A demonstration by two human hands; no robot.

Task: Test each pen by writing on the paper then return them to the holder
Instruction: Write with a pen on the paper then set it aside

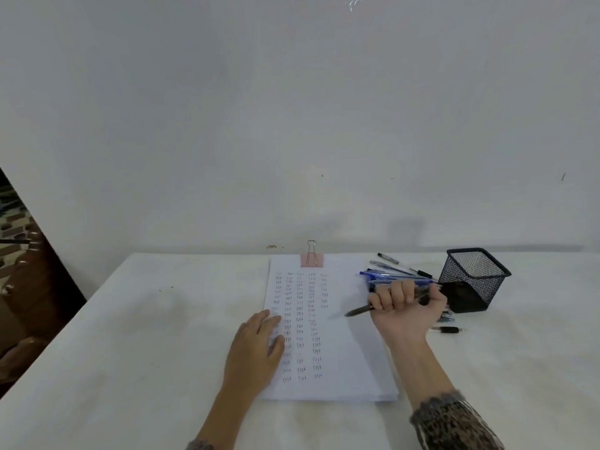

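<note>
**A:** Where is the pen under test?

**B:** Lower right of centre. The right hand (pixel 406 303) has its fingers curled round a slim dark-barrelled ballpoint pen (pixel 358 310), fist-style. The tip pokes left over the right margin of the white clipped paper stack (pixel 344 323), apparently just off the sheet.

**A:** How will it handle?

**B:** Light, rigid, smooth plastic, I'd judge, and it could roll if laid down. For writing, a pinch low on the barrel near the tip would suit better than this fist hold.

**A:** The other hand?

**B:** The left hand (pixel 259 339) lies flat with fingers straight, pressing the sheet's left edge. Thin paper slides and lifts easily, and the pink binder clip (pixel 312 259) pins only the top.

**A:** And the holder?

**B:** The black wire-mesh square pen holder (pixel 470 280) stands at the right of the frame on the white-covered table (pixel 146 319). No pens stick out of it, and its bottom is too dark to tell. A loose heap of blue and black pens (pixel 396 276) lies between it and the paper. One more black pen (pixel 446 330) lies just below the hand.
</note>
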